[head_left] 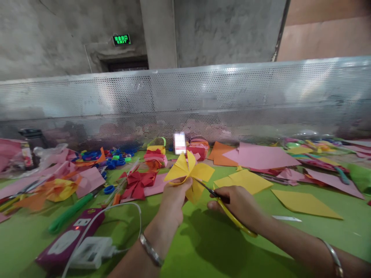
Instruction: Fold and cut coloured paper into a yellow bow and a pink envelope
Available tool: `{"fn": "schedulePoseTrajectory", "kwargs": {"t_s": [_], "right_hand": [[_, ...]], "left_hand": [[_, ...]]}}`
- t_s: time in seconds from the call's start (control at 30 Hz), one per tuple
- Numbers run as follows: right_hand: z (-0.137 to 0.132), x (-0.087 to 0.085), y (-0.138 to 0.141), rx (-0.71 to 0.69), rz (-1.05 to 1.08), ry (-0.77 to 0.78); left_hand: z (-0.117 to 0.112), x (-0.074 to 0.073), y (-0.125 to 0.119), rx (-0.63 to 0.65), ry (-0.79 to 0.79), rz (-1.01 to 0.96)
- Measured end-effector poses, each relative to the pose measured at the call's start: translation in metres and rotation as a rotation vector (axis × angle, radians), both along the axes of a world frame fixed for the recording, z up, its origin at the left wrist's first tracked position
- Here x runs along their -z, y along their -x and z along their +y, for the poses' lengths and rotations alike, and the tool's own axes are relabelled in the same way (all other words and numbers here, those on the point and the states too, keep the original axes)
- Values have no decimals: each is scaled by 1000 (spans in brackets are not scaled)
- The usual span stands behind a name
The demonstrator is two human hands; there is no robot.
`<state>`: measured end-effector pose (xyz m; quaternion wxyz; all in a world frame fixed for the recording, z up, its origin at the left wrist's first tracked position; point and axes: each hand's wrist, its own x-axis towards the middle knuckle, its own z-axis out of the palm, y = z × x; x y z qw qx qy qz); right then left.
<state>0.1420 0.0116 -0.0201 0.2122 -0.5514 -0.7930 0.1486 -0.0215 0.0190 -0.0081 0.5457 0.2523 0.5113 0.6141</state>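
Note:
Pinched in my left hand (175, 197) is a yellow paper flower (203, 172) with several spread petals, held up above the green tabletop. My right hand (237, 204) grips a pair of scissors (236, 221) with yellow handles. The dark blades point left and reach the flower's petals near my left fingertips; whether they are cutting paper I cannot tell. Behind the flower, to its left, lies a red paper flower (138, 183) on pink paper. Yellow paper sheets (251, 181) lie just beyond my right hand, with another yellow sheet (307, 202) farther right.
A purple power strip (72, 235) with a white charger (92, 251) and cable sits at the front left. A green-handled tool (71, 212) lies near it. Small paper baskets (155, 154) stand at the back before a perforated metal panel (185, 102). Pink sheets (261, 156) lie back right.

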Motion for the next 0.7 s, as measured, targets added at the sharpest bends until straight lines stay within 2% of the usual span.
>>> {"fn": "schedulePoseTrajectory", "kwargs": {"t_s": [0.2,0.7], "right_hand": [[1,1,0,-25,24,14],[-2,-1,2,34,-27,-4]], "left_hand": [[-3,0,-3,61,0,9],[-4,-1,-3,74,22,13]]}}
